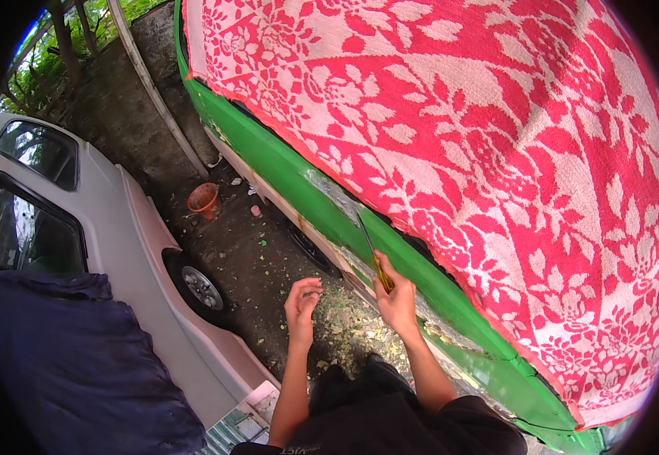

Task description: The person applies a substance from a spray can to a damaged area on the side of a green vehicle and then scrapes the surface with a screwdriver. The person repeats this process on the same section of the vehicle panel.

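In my right hand I grip a tool with a yellow handle; its thin metal blade meets a patch of scraped, flaking paint on the green body panel of a vehicle. My left hand hangs in the air to the left of the panel, fingers loosely curled and apart, with nothing visible in it. A red and white floral cloth covers the vehicle above the green strip.
A white car with a dark blue cloth stands at my left. An orange bucket sits on the littered ground. A pale pole slants before a wall. Paint flakes lie near my feet.
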`<state>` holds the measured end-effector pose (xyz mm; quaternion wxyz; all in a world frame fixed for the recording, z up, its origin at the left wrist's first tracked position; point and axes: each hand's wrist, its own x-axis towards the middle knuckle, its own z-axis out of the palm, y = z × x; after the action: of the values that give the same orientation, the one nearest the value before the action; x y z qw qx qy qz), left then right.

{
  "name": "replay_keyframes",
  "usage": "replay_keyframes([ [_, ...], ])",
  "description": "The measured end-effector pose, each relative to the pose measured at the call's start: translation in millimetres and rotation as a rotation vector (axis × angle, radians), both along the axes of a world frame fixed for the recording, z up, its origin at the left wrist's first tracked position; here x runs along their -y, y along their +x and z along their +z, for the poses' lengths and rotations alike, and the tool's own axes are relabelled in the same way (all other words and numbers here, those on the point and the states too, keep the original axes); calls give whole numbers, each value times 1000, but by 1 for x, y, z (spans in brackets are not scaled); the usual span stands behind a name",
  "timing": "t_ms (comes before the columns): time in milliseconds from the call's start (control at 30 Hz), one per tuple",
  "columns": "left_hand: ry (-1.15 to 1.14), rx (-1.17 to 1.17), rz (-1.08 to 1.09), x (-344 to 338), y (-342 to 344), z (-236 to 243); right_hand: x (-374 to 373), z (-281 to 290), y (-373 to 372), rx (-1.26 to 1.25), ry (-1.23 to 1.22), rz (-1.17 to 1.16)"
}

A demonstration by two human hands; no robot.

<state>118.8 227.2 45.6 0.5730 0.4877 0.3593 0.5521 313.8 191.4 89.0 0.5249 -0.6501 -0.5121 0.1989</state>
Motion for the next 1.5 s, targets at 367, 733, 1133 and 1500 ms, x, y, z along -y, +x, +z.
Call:
replay_keyframes([
  [367, 26, 6, -74, -8, 15, 10, 20, -8, 0, -66, -38, -58],
  [733, -10, 14, -97, -10, 24, 7, 20, -2, -4, -112, -34, -52],
  [1133, 12, -2, -70, 3, 8, 10, 6, 7, -13, -126, -79, -14],
  [1500, 13, -12, -103, 0, 6, 8, 20, -5, -10, -182, -88, -62],
])
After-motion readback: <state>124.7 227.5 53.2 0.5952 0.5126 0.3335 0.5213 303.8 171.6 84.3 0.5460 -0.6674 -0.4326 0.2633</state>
